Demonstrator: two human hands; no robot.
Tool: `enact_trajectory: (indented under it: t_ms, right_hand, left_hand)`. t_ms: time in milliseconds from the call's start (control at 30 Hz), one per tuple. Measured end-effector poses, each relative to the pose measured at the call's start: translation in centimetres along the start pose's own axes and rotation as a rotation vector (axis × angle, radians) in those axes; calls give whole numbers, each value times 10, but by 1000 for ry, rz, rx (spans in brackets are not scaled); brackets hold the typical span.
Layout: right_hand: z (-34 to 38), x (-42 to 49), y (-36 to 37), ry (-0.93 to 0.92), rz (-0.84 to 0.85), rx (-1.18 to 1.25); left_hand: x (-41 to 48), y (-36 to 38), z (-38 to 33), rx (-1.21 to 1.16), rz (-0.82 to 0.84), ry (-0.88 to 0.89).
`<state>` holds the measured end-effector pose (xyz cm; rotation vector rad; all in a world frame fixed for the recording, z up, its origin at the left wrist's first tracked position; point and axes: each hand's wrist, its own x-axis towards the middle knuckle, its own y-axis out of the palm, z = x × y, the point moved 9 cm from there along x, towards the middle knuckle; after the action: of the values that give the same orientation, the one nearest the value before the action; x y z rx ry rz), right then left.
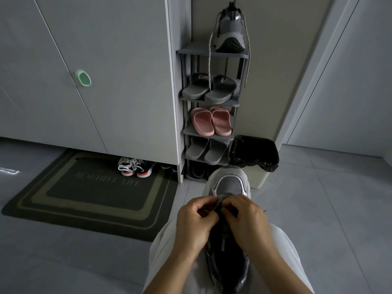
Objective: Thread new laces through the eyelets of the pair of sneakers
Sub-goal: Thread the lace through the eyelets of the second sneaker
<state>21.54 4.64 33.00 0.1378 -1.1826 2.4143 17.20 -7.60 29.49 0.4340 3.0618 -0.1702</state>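
Meanwhile both hands, left hand (196,219) and right hand (246,219), pinch the lace (218,205) over the lap sneaker (228,185).

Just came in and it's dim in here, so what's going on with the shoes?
A person is seated with a grey sneaker on their lap, toe pointing away. The left hand and right hand are pinched together at the front eyelets, apparently working a lace; the lace itself is hard to make out. The other sneaker stands on top of the shoe rack, its laces dangling loose.
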Motion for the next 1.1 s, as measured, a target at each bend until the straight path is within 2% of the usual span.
enact_trajectory:
  t_ms: [333, 567, 733, 800, 900, 967, 1033, 1100]
  right_hand:
    - [-3, 3, 0, -6, 64, -16]
    - [12, -9, 0, -195, -184, -28]
    - [24, -7, -5, -331, -250, -124]
    - [27, -5, -5, -349, -262, -143]
    - [24, -1, -3, -342, -231, -123]
    - [16, 2, -4, -314, -189, 0]
    - [-5, 7, -15, -179, -178, 226]
    - [-32, 11, -24, -26, -177, 340]
  left_hand:
    - [-4, -3, -4, -30, -14, 9]
    - [0, -2, 2, -65, -4, -75]
    - [5, -5, -8, -15, -2, 0]
    - [13, -7, -5, -56, -12, -27]
    - [25, -3, 1, -102, 34, -86]
    - [29, -1, -3, -81, 44, -74]
    - [31, -14, -8, -167, -19, -78]
    - [33, -41, -12, -316, -105, -105]
